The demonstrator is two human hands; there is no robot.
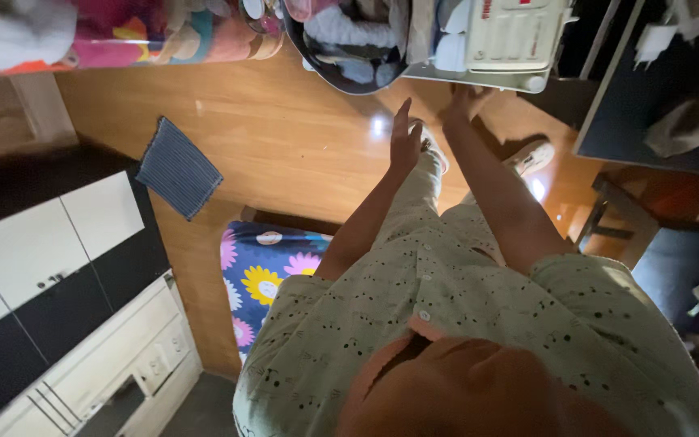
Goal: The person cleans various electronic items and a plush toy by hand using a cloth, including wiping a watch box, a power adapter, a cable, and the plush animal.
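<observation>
My left hand (404,142) reaches forward, fingers open, holding nothing; my right hand (464,103) touches the white sewing machine (515,36), grip unclear.

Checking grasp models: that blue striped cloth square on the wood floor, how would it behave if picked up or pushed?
The blue striped cloth square lies flat with soft, frayed-looking edges, so it would probably droop when lifted by a corner. It looks thin, so likely light. On the glossy wood floor a push would probably slide or bunch it; rolling or tipping seems unlikely.
</observation>
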